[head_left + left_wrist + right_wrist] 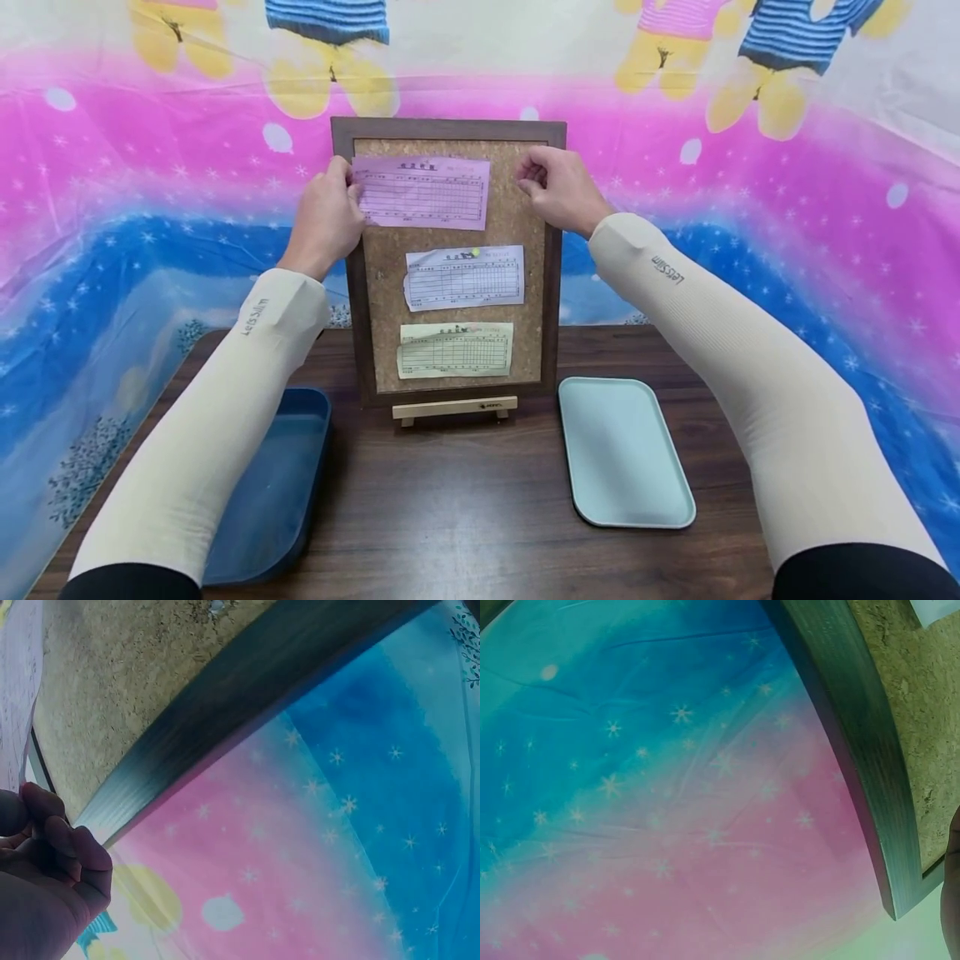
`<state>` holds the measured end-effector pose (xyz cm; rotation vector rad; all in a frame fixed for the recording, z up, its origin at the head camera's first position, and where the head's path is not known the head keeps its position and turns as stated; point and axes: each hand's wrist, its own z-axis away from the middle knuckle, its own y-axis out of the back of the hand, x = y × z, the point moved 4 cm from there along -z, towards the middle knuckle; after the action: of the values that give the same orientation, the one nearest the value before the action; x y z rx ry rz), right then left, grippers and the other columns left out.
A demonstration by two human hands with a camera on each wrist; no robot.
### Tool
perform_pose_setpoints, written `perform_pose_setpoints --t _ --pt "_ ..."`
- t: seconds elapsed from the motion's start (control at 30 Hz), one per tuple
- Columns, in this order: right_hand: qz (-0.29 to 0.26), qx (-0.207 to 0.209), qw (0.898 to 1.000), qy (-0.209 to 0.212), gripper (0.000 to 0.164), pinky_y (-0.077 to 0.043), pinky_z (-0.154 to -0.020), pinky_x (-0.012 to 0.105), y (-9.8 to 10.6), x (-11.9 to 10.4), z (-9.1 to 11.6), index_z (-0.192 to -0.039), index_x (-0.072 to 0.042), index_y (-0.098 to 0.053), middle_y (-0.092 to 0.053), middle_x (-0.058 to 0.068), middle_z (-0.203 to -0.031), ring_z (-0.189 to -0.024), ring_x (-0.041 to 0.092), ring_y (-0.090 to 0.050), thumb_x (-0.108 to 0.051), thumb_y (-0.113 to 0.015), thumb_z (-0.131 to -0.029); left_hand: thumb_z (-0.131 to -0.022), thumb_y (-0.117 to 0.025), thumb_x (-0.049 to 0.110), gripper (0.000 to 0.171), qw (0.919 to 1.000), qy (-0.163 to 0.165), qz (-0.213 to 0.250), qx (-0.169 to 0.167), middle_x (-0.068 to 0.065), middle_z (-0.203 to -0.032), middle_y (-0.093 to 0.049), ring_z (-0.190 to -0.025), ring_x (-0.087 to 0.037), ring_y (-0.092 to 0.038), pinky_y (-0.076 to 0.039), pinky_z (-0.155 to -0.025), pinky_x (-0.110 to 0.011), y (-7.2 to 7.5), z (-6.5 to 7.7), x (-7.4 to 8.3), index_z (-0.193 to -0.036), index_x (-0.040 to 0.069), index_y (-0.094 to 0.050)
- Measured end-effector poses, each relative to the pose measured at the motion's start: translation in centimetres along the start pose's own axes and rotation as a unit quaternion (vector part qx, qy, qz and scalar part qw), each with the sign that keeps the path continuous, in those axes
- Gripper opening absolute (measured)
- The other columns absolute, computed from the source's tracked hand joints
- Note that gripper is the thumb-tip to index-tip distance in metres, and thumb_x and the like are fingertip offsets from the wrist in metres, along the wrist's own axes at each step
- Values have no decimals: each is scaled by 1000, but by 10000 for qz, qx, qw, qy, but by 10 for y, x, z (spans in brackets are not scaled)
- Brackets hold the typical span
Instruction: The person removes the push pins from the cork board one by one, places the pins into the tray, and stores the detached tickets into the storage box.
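A framed cork board (382, 292) stands upright on the table, tilted back slightly. My left hand (330, 212) pinches the left edge of a pink printed receipt slip (423, 204) against the board's upper part; the left wrist view shows thumb and fingertips at the slip's edge (22, 697). My right hand (558, 187) is at the board's upper right, apart from the slip, its fingers curled and thumb close to the index finger; I cannot tell whether something tiny sits between them. Below are a white slip (465, 283) with a yellow-green pushpin (476, 252) and a pale yellow slip (455, 358).
A wooden stand (453, 410) supports the board from below. To the left lies a deep blue tray (258, 500), partly behind the left sleeve; a pale green tray (626, 454) lies to the right. Patterned cloth (750, 183) hangs behind the dark wooden table (442, 517).
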<state>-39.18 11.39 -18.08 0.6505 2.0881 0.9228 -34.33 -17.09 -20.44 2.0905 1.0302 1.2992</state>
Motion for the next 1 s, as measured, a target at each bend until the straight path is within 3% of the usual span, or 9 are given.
perform_pose_setpoints --t 0.4,0.7,1.0 --pt "-22 -33 9997 231 8 -43 -74 30 3 9 10 -93 -1 -60 -60 8 -88 -77 18 -53 -2 -53 -92 -102 -34 15 22 9998 -156 -98 31 -22 -106 -55 -91 -34 -55 -43 -74 -43 13 10 -4 -112 -3 -44" --pt "102 -309 9995 -40 7 -43 -74 32 11 32 30 -95 0 -59 -57 10 -88 -79 21 -51 -3 -52 -93 -103 -29 19 29 9997 -222 18 -125 -21 -110 -54 -93 -33 -54 -43 -73 -42 19 20 -10 -115 -4 -44" --pt "240 -300 9992 124 6 -44 -73 32 14 41 45 -92 -2 -60 -58 6 -86 -77 20 -54 -3 -55 -92 -103 -32 17 28 9998 -201 -47 -61 -22 -111 -54 -93 -34 -53 -43 -72 -41 32 32 -22 -117 -4 -44"
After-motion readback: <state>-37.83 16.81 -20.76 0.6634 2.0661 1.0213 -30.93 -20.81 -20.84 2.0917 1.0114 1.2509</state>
